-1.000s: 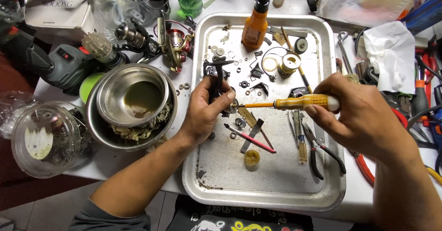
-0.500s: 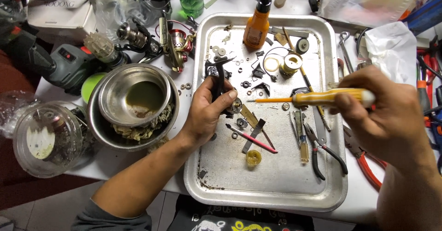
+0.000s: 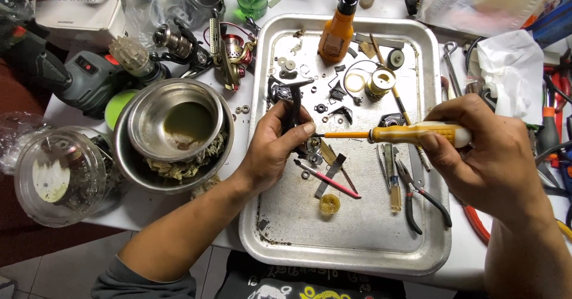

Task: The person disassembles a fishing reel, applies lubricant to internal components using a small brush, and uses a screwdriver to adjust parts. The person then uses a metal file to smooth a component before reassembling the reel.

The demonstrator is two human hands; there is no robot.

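My left hand [image 3: 271,150] grips a black fishing reel body [image 3: 291,102] upright over a metal tray [image 3: 357,245]. My right hand [image 3: 488,156] holds a yellow-handled screwdriver [image 3: 411,134] level, its tip against the reel part under my left thumb. Around them on the tray lie small washers, gears and black parts [image 3: 339,93], a gold spool [image 3: 381,81], pliers [image 3: 417,194], a red pick [image 3: 328,178] and a small yellow cap [image 3: 329,203].
An orange spray bottle [image 3: 336,28] stands at the tray's back. Nested steel bowls [image 3: 176,132] sit to the left, beside a clear lidded tub [image 3: 59,177], a power drill [image 3: 71,78] and another reel [image 3: 229,51]. Tissue [image 3: 515,66] and tools crowd the right.
My right hand has swung the screwdriver back towards the left, and its tip now meets the reel part. My left hand has kept its hold on the reel body.
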